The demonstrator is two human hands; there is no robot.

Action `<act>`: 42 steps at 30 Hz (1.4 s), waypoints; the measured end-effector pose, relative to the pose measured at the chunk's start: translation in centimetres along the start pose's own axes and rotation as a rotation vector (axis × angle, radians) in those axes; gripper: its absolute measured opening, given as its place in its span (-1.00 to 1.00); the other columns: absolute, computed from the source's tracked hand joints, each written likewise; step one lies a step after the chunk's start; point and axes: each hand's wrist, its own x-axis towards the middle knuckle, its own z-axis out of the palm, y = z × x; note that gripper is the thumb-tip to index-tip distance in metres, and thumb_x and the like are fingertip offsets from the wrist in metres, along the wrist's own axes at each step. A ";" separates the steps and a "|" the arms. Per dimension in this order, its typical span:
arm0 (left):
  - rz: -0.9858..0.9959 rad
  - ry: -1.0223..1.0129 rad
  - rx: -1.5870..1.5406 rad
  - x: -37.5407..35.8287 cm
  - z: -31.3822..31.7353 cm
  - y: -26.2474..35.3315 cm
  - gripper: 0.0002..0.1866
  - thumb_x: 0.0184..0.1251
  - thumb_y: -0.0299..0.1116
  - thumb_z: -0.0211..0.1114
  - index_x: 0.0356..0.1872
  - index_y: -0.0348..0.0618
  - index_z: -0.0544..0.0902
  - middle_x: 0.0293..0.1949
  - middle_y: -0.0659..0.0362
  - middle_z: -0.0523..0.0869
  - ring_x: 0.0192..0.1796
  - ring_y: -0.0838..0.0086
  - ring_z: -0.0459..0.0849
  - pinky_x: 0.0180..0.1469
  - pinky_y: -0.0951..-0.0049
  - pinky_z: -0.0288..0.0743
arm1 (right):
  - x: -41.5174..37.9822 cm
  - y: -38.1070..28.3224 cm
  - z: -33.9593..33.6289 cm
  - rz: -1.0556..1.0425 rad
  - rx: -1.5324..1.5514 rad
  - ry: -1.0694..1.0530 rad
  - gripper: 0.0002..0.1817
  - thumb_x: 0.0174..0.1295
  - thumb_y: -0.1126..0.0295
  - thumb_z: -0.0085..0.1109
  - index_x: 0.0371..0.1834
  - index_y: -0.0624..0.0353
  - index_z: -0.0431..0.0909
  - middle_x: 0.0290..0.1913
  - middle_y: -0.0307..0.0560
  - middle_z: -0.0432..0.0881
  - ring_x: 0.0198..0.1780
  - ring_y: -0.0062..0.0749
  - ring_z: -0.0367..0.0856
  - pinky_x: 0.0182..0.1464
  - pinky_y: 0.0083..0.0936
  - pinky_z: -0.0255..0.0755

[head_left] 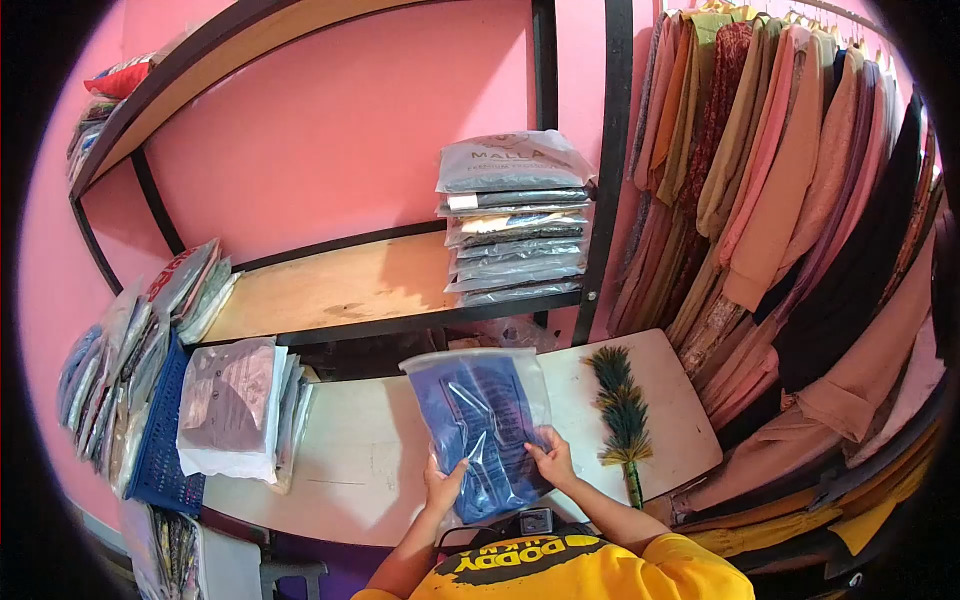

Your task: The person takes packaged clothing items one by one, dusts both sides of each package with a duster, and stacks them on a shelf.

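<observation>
Between my two hands is a clear plastic bag [480, 400] with a folded blue garment inside, held above the front of the white table [350, 470]. My left hand [443, 486] grips the bag's lower left edge, thumb on top. On the opposite edge, my right hand [551, 458] pinches the plastic with its thumb over the front. The fingers behind the bag are hidden. To the right of the bag lies a feather duster [622, 410] with dark green and yellow bristles.
A stack of bagged garments [515, 230] stands on the wooden shelf [330, 285]. More bagged clothes [230, 400] lie at the table's left, beside a blue basket [165, 465] of packets. Hanging clothes [780, 170] crowd the right side.
</observation>
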 end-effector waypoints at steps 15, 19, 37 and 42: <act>0.681 -0.086 -0.009 18.1 3.0 29.5 -0.42 0.00 -0.43 0.28 0.08 -0.29 0.25 -0.07 0.11 0.46 -0.03 0.49 0.43 0.06 0.47 0.25 | 21.2 -24.5 -3.0 -0.730 0.112 0.194 -0.61 -0.04 0.59 0.17 -0.09 0.31 0.34 -0.20 -0.14 0.49 -0.14 -0.51 0.41 -0.04 -0.60 0.24; 0.768 -0.146 -0.101 24.7 4.6 32.9 -0.40 0.03 -0.45 0.25 0.12 -0.27 0.19 -0.03 0.11 0.43 0.02 0.48 0.40 0.09 0.45 0.23 | 28.5 -28.5 -3.5 -0.824 0.065 0.173 -0.57 -0.08 0.62 0.17 -0.07 0.32 0.33 -0.17 -0.13 0.49 -0.12 -0.50 0.42 -0.02 -0.60 0.24; 0.064 -0.435 -0.240 46.5 12.5 36.7 -0.63 0.00 -0.43 0.26 -0.14 -0.27 0.41 -0.26 0.06 0.58 -0.27 0.37 0.59 -0.24 0.30 0.53 | 49.3 -30.3 -7.0 -0.431 -0.204 0.312 -0.44 -0.17 0.38 0.26 -0.08 0.36 0.29 -0.16 0.12 0.50 -0.11 -0.23 0.49 -0.05 -0.45 0.34; -0.128 -0.207 0.227 50.5 13.5 28.6 -0.67 0.06 -0.35 0.20 -0.19 -0.37 0.45 -0.33 -0.01 0.60 -0.29 0.28 0.61 -0.24 0.24 0.54 | 50.0 -26.3 -6.3 0.248 -1.058 0.221 -0.20 -0.10 0.22 0.23 0.16 0.28 0.02 0.06 0.16 0.36 0.09 -0.09 0.37 0.10 -0.34 0.27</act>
